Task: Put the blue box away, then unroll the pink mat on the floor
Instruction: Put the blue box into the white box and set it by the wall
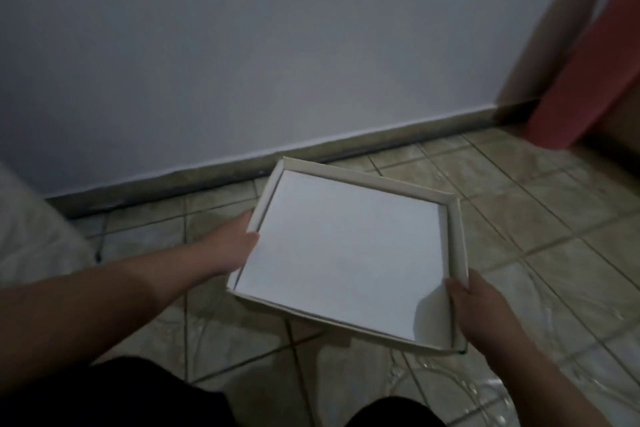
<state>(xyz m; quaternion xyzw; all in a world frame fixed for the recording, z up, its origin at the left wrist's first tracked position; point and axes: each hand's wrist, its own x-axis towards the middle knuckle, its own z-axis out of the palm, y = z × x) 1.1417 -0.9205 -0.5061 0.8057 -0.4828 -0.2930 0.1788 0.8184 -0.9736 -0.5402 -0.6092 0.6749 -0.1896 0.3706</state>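
Observation:
A shallow open box (346, 253) with a pale, white-looking inside and raised rim is held above the tiled floor, its open side facing me. My left hand (235, 243) grips its left rim, thumb over the edge. My right hand (481, 308) grips the near right corner. The rolled pink mat (588, 66) leans upright against the wall at the far right, apart from both hands. The box's outer colour is hidden.
A grey wall (242, 45) with a dark skirting board (277, 156) runs across the back. Beige floor tiles (536, 218) spread below. A pale fabric item (31, 236) sits at the left edge. My dark-clothed knees (121, 399) fill the bottom.

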